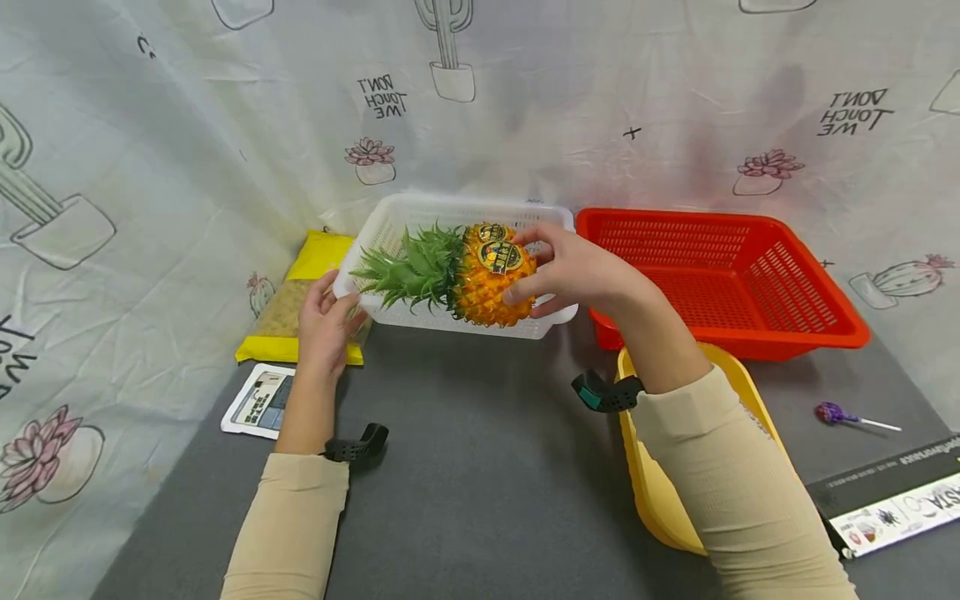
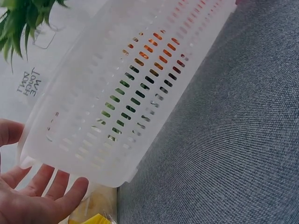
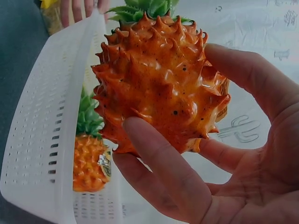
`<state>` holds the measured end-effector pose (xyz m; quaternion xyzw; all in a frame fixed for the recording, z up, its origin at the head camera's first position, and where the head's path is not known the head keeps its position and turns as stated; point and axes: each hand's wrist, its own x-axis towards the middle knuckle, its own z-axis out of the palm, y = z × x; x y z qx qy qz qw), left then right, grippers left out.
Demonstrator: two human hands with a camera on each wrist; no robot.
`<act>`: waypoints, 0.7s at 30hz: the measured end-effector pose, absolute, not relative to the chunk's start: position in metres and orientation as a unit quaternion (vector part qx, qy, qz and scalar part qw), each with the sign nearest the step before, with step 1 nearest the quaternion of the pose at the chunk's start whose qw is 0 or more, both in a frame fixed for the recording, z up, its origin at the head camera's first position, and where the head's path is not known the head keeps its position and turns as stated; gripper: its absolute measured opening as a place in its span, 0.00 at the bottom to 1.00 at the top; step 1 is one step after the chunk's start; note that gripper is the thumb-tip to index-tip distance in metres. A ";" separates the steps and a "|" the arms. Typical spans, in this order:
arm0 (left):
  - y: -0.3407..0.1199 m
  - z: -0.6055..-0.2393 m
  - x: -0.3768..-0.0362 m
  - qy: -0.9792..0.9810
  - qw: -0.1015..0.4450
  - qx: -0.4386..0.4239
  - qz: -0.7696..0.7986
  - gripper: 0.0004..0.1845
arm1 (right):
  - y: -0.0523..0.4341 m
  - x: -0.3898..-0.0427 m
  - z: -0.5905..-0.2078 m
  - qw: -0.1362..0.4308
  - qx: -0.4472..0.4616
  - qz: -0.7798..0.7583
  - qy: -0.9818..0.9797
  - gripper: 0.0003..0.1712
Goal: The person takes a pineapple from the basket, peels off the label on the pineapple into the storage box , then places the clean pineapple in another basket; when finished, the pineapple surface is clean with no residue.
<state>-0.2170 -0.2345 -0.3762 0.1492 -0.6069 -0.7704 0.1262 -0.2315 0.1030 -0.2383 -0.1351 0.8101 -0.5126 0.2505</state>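
I see a gray cloth table point(image 1: 480, 467) with a cactus-print sheet point(image 1: 150, 150) behind it. My right hand point(image 1: 581, 271) curls round a bumpy orange pineapple point(image 1: 487, 275) with spiky green leaves, holding it over the white basket point(image 1: 390, 225). A second pineapple point(image 3: 88, 161) lies inside. My left hand point(image 1: 326, 321), fingers straight, touches the basket's corner. The plastic basket is full of little slots. A red basket point(image 1: 750, 283) sits beside it.

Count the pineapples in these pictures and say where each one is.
2: one pineapple held in the right hand over the white basket; a second pineapple lies inside that basket. More may be hidden.
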 end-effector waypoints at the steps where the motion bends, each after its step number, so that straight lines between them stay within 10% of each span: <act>1: -0.234 -0.377 -0.217 -0.606 0.126 0.150 -0.771 0.32 | 0.105 -0.229 -0.238 0.251 -0.136 -0.507 0.813 0.46; 21: -0.236 -0.378 -0.217 -0.595 0.121 0.141 -0.782 0.31 | 0.135 -0.191 -0.254 0.278 -0.169 -0.484 0.813 0.45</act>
